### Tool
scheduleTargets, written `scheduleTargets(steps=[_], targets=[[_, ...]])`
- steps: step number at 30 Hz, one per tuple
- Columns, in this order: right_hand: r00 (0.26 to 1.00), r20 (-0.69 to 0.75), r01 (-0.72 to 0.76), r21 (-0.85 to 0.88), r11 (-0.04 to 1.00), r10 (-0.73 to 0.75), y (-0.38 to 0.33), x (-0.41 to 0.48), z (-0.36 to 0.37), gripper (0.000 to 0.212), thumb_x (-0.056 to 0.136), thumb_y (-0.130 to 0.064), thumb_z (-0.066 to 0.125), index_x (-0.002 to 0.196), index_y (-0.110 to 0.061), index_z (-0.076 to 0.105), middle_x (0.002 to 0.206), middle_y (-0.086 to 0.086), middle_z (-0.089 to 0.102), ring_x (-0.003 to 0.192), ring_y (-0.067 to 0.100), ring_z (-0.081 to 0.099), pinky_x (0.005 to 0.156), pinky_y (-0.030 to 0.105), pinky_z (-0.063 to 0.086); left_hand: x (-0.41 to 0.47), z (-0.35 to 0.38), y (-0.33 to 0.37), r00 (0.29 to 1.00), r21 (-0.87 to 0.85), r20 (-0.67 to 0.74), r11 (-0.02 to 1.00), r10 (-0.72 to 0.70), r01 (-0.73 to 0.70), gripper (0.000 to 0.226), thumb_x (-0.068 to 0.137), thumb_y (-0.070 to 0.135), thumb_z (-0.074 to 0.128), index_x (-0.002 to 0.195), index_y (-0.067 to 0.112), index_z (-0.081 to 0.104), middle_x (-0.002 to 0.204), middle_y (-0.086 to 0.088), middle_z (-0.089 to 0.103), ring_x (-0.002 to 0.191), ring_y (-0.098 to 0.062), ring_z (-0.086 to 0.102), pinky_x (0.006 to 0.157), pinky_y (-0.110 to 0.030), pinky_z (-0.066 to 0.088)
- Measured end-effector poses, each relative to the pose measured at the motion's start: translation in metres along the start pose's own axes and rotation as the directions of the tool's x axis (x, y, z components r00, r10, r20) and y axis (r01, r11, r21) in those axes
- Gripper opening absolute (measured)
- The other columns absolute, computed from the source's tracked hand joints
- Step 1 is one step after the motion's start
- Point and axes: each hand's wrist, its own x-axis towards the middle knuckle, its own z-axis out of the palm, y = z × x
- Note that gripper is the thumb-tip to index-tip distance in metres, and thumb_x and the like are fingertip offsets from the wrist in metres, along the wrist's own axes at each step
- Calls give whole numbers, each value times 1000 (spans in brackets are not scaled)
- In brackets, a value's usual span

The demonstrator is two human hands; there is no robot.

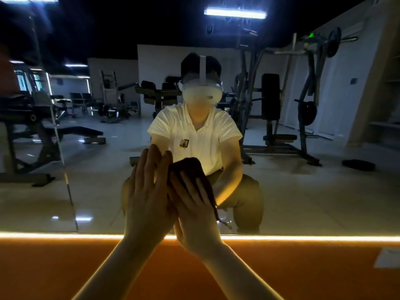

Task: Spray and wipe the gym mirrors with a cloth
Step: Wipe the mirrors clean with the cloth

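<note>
Dark cloth (190, 167) lies flat against the mirror (303, 191), low, just above the glowing strip (65, 235). Your right hand (194, 204) presses it there, fingers spread and straight. Your left hand (149, 191) rests flat on the glass just beside it, fingers straight.

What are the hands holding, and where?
Nothing is gripped. The right hand presses the cloth against the mirror, flat fingers over its lower part; the left hand is bare.
</note>
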Motion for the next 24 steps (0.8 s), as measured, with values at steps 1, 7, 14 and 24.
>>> scheduleTargets(steps=[1, 7, 14, 24], targets=[[998, 33, 57, -36, 998, -55, 5, -5, 2, 60, 104, -24, 52, 160, -18, 35, 171, 4, 20, 159, 24, 12, 127, 51, 20, 0, -2, -4, 999, 5, 10, 999, 31, -31, 64, 110, 42, 39, 162, 5, 30, 171, -23, 21, 160, -38, 18, 122, -63, 30], [967, 135, 242, -207, 948, -217, 94, -39, -34, 59, 99, -20, 56, 155, -19, 39, 168, 6, 26, 158, 25, 18, 128, 48, 12, -5, -5, -12, 998, 2, 31, 998, 61, -61, 84, 99, 45, 61, 164, 8, 21, 172, -20, 17, 161, -36, 14, 127, -61, 21], [991, -75, -114, -75, 991, 108, 93, -46, -53, 48, 86, -27, 76, 129, -21, 54, 126, 13, 49, 116, 26, 50, 99, 39, 46, -3, -13, -23, 999, -20, 21, 999, 42, -41, 84, 96, 40, 64, 163, 5, 27, 172, -18, 21, 160, -34, 17, 127, -60, 21], [968, 105, 226, 9, 974, -226, -14, -39, 15, 30, 100, -22, 44, 114, -21, 71, 106, -2, 64, 98, 16, 55, 84, 30, 49, -17, -14, -29, 996, -22, 77, 999, 33, -31, 79, 96, 28, 59, 162, -1, 26, 172, -21, 18, 162, -33, 11, 129, -55, 15]])
